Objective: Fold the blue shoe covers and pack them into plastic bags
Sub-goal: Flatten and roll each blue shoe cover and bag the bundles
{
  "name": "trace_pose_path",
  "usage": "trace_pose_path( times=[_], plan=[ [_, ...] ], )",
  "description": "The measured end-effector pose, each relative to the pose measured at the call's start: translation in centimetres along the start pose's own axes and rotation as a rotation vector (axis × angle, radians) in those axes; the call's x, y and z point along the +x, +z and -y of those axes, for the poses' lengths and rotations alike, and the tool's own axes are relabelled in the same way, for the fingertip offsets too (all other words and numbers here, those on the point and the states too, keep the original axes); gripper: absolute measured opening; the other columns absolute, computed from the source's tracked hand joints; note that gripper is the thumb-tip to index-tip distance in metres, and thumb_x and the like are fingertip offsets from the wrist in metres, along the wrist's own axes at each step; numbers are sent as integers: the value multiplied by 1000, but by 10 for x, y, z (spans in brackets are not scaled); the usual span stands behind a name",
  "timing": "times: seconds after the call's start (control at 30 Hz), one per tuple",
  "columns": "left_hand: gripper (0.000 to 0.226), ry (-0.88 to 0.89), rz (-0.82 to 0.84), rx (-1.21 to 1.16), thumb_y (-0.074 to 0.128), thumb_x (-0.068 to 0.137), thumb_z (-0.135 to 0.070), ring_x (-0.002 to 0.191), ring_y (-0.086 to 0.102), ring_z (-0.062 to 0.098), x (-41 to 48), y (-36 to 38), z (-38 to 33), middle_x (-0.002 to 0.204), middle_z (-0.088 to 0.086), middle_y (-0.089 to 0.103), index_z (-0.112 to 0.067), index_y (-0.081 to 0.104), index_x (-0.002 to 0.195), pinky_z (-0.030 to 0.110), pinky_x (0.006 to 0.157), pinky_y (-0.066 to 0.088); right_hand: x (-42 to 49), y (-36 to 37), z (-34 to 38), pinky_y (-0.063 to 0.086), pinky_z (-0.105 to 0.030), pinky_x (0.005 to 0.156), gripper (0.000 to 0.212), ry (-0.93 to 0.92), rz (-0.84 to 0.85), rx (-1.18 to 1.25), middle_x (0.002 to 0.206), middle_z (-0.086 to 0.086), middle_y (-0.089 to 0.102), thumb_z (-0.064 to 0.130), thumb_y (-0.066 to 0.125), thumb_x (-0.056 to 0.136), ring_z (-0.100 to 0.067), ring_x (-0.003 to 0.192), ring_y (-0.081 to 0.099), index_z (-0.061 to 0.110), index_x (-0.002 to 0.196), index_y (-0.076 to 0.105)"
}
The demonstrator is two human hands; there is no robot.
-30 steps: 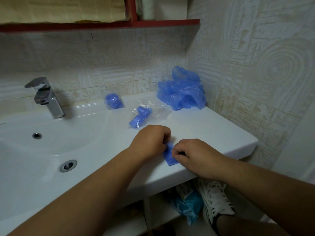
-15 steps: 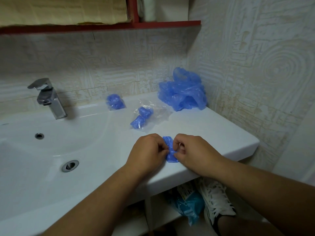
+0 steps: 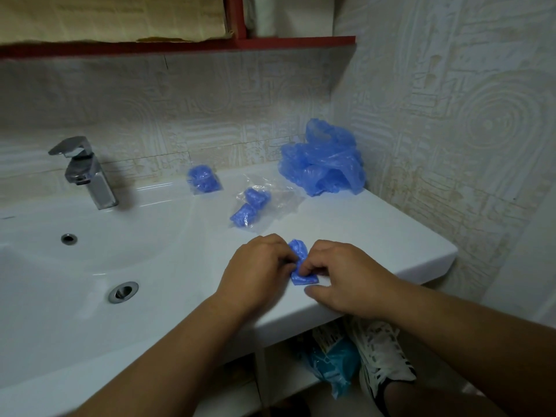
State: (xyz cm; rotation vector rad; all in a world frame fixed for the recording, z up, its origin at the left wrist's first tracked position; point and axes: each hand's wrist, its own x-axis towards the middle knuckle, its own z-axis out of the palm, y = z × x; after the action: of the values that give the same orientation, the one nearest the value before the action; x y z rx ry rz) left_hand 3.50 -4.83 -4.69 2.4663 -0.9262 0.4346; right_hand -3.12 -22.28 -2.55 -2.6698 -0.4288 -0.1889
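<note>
Bag (image 3: pixel 281 200) holds two folded blue rolls (image 3: pixel 249 207) — left hand (image 3: pixel 255 267) and right hand (image 3: pixel 349 275) both pinch a shoe cover (image 3: pixel 301 276).

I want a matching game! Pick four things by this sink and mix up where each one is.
Things
1. small folded blue plastic shoe cover
2. big loose pile of blue plastic shoe covers
3. shiny silver metal tap
4. white laced sneaker

Places
A. on the floor, under the white sink counter
B. held between the left hand and the right hand
C. in the far right corner of the counter
D. at the back, on the left

Pairs: 1-B, 2-C, 3-D, 4-A
</note>
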Motion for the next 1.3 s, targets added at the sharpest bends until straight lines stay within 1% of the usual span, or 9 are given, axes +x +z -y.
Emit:
trace_pose_path(
  times=[0.17,0.3,0.4,0.47,0.63,0.7,0.9,1.1,1.3],
  plan=[
    [24,21,123,-78,48,87,-24,92,55,12,-6,-5,-1,98,-11,62,-27,70,97,33,84,47,5,-4,4,47,-28,89,16,19,63,-11,103,8,63,26,59,96,-10,94,57,25,105,72],
    [48,26,216,-260,34,85,-43,97,57,8,-16,-16,-3,101,-10,64,-22,75,96,25,88,44,1,-10,2,47,-23,80,10,85,126,82,93,12,67,28,60,94,-4,86,59,29,95,71],
    [36,-73,209,-318,51,88,-49,91,59,3,-16,-16,-6,95,-13,65,-25,78,86,20,81,44,3,-8,0,43,-18,67,11,160,15,148,77,13,64,24,67,89,-2,73,59,32,82,66],
    [20,-128,171,-290,63,91,-35,84,60,2,-12,-12,-8,91,-12,65,-25,77,81,20,76,44,5,-4,-1,40,-16,63,14,210,-66,150,72,13,61,25,72,86,-3,67,57,31,77,62],
    [5,-223,61,-216,72,84,-24,75,59,4,-8,-5,-14,79,-13,65,-26,73,79,21,68,46,5,5,2,46,-21,68,12,167,-134,81,79,10,62,26,72,87,-6,72,57,29,79,63],
    [7,-237,23,-218,74,81,-22,70,59,3,-8,-4,-16,74,-14,65,-27,69,80,20,65,47,4,2,0,50,-25,75,2,104,-116,66,85,10,63,27,70,88,-6,77,58,28,87,71],
    [7,-208,39,-137,69,87,-23,78,55,6,-5,-1,-17,85,-12,61,-26,74,84,22,72,45,1,-8,-7,48,-25,86,26,29,27,-16,102,12,61,33,72,85,-6,90,58,29,111,73],
    [24,-185,191,-341,59,93,-40,80,58,4,-17,-14,-12,85,-10,62,-26,74,81,27,74,47,1,-11,-2,46,-27,75,15,130,81,52,88,10,63,30,58,96,-6,83,58,26,90,71],
    [22,-349,112,-165,63,90,-36,71,60,7,-12,-8,-31,74,-6,67,-21,75,79,29,67,51,5,-6,-2,38,-19,64,9,249,-49,96,75,13,57,30,68,89,-4,72,54,30,82,63]
  ],
)
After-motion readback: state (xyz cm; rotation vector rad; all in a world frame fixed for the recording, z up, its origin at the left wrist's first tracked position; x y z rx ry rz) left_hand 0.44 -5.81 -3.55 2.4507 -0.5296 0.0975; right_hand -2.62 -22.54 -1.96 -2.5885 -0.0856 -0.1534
